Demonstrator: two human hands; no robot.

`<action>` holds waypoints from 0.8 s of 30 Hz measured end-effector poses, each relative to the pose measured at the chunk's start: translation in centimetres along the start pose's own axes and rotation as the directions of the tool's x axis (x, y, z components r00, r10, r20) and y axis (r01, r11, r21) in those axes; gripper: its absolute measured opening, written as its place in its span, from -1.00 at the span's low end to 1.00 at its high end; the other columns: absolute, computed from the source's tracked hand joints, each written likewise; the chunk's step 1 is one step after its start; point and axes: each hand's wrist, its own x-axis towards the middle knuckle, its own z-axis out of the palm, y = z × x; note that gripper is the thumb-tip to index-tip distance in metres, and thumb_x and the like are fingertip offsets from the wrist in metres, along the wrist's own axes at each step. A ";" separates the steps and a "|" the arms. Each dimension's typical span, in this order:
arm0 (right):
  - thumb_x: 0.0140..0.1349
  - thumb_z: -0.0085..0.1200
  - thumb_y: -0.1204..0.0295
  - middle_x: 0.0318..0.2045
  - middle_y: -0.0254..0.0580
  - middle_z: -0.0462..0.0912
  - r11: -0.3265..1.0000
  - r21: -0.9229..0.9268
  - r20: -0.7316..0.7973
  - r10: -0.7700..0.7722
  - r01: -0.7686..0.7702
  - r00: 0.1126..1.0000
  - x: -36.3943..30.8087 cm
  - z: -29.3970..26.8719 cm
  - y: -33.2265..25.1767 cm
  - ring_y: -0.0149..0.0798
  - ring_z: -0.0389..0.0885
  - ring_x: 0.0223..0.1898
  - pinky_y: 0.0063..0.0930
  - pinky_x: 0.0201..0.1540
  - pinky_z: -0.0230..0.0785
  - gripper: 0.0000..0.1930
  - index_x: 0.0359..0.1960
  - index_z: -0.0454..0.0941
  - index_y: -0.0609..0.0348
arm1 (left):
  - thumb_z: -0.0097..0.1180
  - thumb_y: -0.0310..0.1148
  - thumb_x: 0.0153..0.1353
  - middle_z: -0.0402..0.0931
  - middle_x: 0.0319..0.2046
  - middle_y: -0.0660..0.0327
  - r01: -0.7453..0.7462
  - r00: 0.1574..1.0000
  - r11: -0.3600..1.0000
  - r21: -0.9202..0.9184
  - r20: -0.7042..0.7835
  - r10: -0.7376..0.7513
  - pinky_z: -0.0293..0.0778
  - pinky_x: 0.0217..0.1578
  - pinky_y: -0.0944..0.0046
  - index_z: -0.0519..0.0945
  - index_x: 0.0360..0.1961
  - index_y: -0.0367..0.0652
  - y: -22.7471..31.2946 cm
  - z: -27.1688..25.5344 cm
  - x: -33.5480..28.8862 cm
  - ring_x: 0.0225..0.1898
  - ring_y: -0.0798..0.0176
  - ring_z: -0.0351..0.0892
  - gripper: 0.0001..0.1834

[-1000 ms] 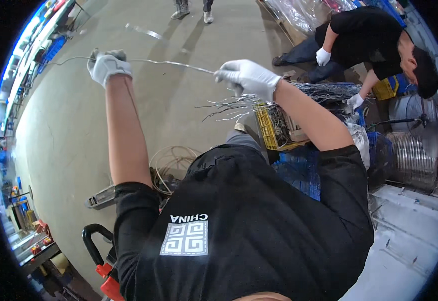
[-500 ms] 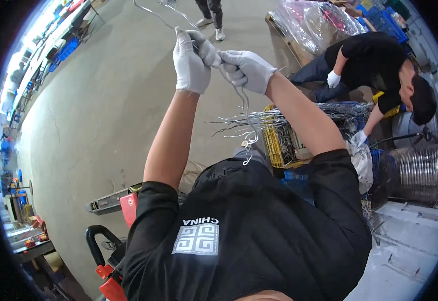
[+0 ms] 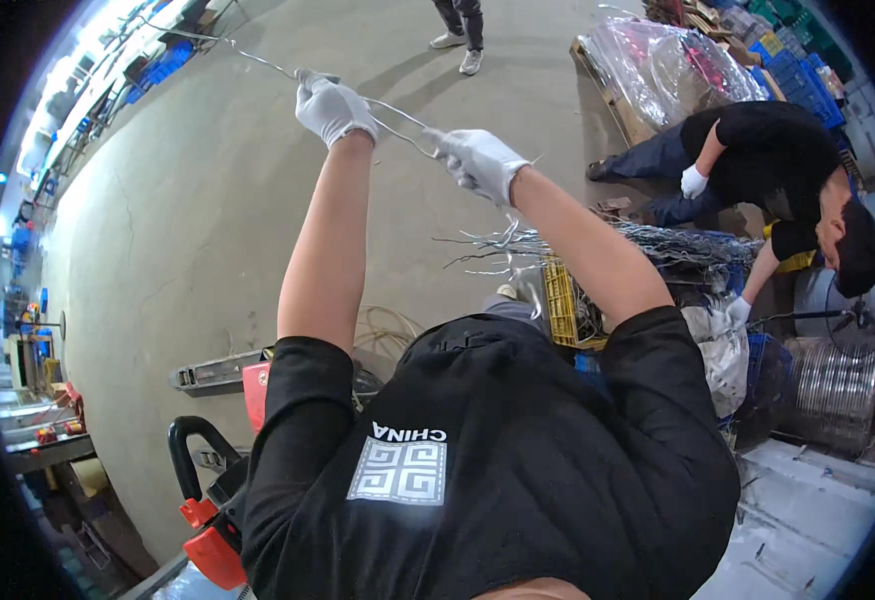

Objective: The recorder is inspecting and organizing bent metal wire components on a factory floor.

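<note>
Grey floor (image 3: 207, 220) spreads below the wire (image 3: 395, 110) gripped by the left hand (image 3: 333, 108) and right hand (image 3: 477, 163), two strands between them.

I've got a plain black T-shirt (image 3: 557, 450) filling the lower part of my feed, folks, its loose short sleeves (image 3: 302, 395) ending in hemmed edges, its front creased into soft folds! Right there on the cloth I'm spotting a pale square print (image 3: 397, 470) with angular white spirals and a dashed border, white lettering (image 3: 409, 433) running alongside. And up top, left hand (image 3: 332, 108) and right hand (image 3: 479, 163) are both sporting white fabric gloves, snug at the wrist!
</note>
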 end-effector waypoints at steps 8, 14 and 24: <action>0.23 -0.01 0.27 -0.67 -0.45 0.32 0.977 0.186 0.109 -0.129 0.107 0.986 2.0 -1.3 0.7 -0.58 0.16 -0.75 -0.72 -0.75 -0.05 -0.80 -0.45 0.44 0.11 | -0.23 -0.10 0.31 0.12 -0.81 0.34 0.006 0.997 0.991 0.131 -0.077 0.004 0.08 -0.82 0.32 0.34 -0.59 -0.11 0.8 -1.1 1.6 -0.82 0.35 0.11 -0.60; 0.22 -0.01 0.28 -0.70 -0.44 0.30 0.901 -0.433 -0.018 -0.041 0.030 0.999 1.6 0.2 2.0 -0.59 0.10 -0.76 -0.70 -0.76 -0.09 -0.82 -0.46 0.42 0.08 | -0.22 -0.09 0.31 0.12 -0.81 0.34 -0.213 0.970 0.913 0.348 -0.036 0.240 0.08 -0.82 0.34 0.38 -0.58 -0.11 -0.6 -2.9 3.4 -0.82 0.35 0.12 -0.60; 0.24 -0.03 0.21 -0.78 -0.50 0.20 0.999 0.010 -0.021 0.038 -0.038 0.999 0.8 -3.1 4.0 -0.57 -0.05 -0.81 -0.69 -0.77 -0.16 -0.75 -0.55 0.35 0.00 | -0.10 0.05 0.26 0.08 -0.78 0.38 0.681 0.613 0.696 -0.226 0.696 -0.373 -0.02 -0.77 0.45 0.48 -0.57 -0.10 -2.4 -5.9 -4.0 -0.79 0.47 -0.02 -0.53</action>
